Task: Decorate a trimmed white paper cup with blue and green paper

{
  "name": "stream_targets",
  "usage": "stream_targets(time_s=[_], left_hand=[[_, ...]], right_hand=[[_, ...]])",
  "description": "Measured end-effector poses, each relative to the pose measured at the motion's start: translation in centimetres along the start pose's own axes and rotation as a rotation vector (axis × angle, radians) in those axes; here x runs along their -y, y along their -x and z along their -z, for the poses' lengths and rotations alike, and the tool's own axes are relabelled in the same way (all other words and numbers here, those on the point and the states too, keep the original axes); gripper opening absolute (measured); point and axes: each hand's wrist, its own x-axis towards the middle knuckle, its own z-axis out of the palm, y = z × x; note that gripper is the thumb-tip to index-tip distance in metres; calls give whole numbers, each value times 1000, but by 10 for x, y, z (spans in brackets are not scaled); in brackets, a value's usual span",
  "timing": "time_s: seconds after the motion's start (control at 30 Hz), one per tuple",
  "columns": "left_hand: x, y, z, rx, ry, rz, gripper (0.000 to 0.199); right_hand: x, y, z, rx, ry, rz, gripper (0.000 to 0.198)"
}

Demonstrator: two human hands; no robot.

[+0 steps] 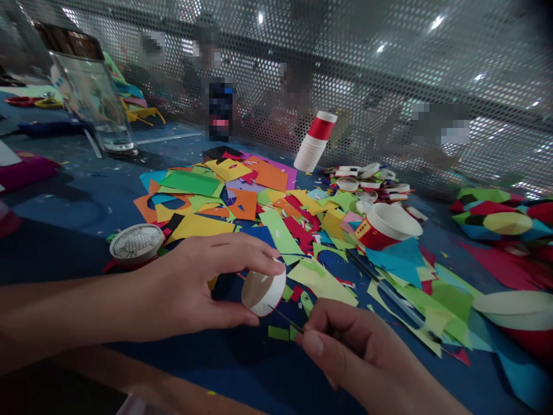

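My left hand [185, 279] grips a short, cut-down piece of white paper cup [266, 291] between its thumb and fingers. The cup piece is tilted, its opening partly facing me. Low at the right, my right hand [349, 346] pinches a thin dark strand [285, 317], which reaches up to the cup piece's lower rim. Whether the strand is wire or thread, I cannot tell. Behind my left wrist lies a small round cup base [137, 242] with black lines drawn on it. Scraps of coloured paper [199, 227] spread beyond both hands.
A leaning stack of paper cups [311, 150] stands near the perforated metal screen [354, 86]. A red-and-white cup [391, 227] and a pen [397, 300] lie among scraps at the right. At the far left stands a glass bottle [101, 98]. People show dimly behind the screen.
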Motion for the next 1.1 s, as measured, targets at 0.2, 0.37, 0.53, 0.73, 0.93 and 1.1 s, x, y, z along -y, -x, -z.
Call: stream_targets(time_s=[0.2,0.37,0.53,0.73,0.93,1.1], left_hand=[[-1,4,-2,-26,-2,-27,44],[-3,5,-5,-35,-20,-41,41],[-6,7,-5,-49,-73,-44,39],[-6,8,-4,-30,-127,-63,41],[-4,8,-6,-21,-159,-50,39],[-5,5,-4,-34,-174,-21,45]], right_hand=[[-1,2,-1,7,46,18,54],[0,3,-1,16,98,50,54],[-2,1,-2,31,80,66,52],[-3,1,-2,27,50,68,48],[-5,1,-3,30,83,82,44],[-8,-2,-1,27,51,77,47]])
